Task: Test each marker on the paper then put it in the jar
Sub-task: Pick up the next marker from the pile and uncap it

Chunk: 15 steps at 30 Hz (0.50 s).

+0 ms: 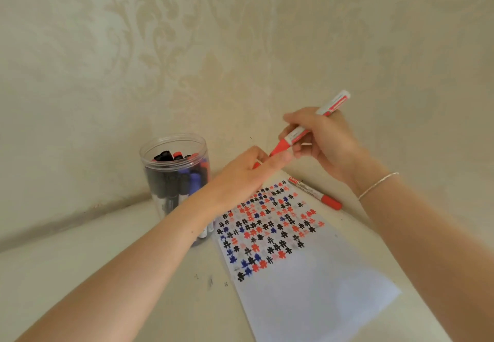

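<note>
My right hand point(324, 141) grips a red marker point(315, 125) by its white barrel, tilted, with its red front end pointing down-left. My left hand point(248, 173) meets that end, its fingers curled around a red cap point(256, 165) that is mostly hidden. Both hands hover above the far end of the white paper point(307, 274), which is covered with several red, black and blue hash marks. A clear plastic jar point(175, 178) stands left of the paper, holding several black, red and blue markers. Another capped red marker point(315, 193) lies on the table by the paper's far right edge.
The white table point(107, 261) stands against a cream patterned wall point(187, 47) that wraps around a corner. A few small ink specks point(211, 280) dot the table just left of the paper.
</note>
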Each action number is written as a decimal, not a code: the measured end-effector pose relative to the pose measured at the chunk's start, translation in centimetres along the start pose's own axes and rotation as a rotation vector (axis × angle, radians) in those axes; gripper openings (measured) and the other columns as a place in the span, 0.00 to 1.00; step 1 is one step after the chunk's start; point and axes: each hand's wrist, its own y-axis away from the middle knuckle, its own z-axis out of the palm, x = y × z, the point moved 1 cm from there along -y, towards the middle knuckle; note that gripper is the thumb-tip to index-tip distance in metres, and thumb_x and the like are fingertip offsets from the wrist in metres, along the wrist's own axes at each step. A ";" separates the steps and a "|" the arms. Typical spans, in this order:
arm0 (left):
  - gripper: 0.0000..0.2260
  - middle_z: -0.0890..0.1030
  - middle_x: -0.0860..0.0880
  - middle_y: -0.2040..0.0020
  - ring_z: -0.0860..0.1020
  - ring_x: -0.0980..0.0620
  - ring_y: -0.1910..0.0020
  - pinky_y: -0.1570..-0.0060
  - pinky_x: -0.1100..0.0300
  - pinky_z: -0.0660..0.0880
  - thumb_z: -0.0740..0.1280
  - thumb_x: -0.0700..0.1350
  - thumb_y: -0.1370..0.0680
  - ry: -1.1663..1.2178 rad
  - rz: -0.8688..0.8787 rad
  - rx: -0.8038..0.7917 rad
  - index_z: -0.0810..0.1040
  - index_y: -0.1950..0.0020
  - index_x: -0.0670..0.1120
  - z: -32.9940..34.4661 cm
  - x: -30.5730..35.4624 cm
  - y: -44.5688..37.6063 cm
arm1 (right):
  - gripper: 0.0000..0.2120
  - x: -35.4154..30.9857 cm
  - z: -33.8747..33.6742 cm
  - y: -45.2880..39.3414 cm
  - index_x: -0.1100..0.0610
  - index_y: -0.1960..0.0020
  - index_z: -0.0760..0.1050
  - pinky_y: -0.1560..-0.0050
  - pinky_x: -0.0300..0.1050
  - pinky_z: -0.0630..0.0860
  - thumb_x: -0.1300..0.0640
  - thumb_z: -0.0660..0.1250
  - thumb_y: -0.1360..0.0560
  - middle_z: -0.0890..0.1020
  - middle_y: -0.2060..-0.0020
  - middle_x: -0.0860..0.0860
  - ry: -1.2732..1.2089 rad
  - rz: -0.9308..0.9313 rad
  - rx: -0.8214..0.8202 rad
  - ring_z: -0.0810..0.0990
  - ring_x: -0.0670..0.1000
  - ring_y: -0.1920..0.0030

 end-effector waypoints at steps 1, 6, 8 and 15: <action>0.26 0.70 0.58 0.70 0.65 0.63 0.77 0.71 0.63 0.62 0.55 0.71 0.29 -0.042 -0.030 0.044 0.71 0.48 0.51 0.2 -0.6 0.0 | 0.10 0.2 -0.8 0.0 0.61 0.64 0.74 0.73 0.42 0.73 0.59 0.68 0.26 0.82 0.68 0.58 -0.024 -0.002 0.077 0.75 0.52 0.75; 0.29 0.76 0.56 0.61 0.75 0.56 0.62 0.61 0.59 0.72 0.57 0.72 0.29 -0.425 -0.119 -0.005 0.73 0.38 0.54 4.3 -2.9 0.8 | 0.15 2.9 -3.0 1.3 0.61 0.57 0.75 0.66 0.47 0.81 0.48 0.67 0.24 0.84 0.64 0.60 0.028 0.130 0.236 0.82 0.53 0.71; 0.36 0.80 0.53 0.44 0.78 0.51 0.47 0.47 0.55 0.75 0.58 0.75 0.31 -0.613 -0.150 -0.172 0.66 0.28 0.56 6.3 -3.5 1.1 | 0.14 4.2 -3.2 2.0 0.61 0.57 0.75 0.65 0.46 0.81 0.50 0.68 0.24 0.83 0.63 0.59 0.016 0.159 0.242 0.82 0.53 0.68; 0.49 0.65 0.56 0.25 0.67 0.50 0.29 0.32 0.53 0.66 0.73 0.69 0.39 -0.715 -0.242 -0.575 0.54 0.23 0.59 6.7 -3.8 1.1 | 0.11 8.9 -3.5 4.1 0.58 0.64 0.72 0.73 0.40 0.71 0.64 0.73 0.31 0.78 0.71 0.54 0.189 0.258 0.178 0.73 0.50 0.73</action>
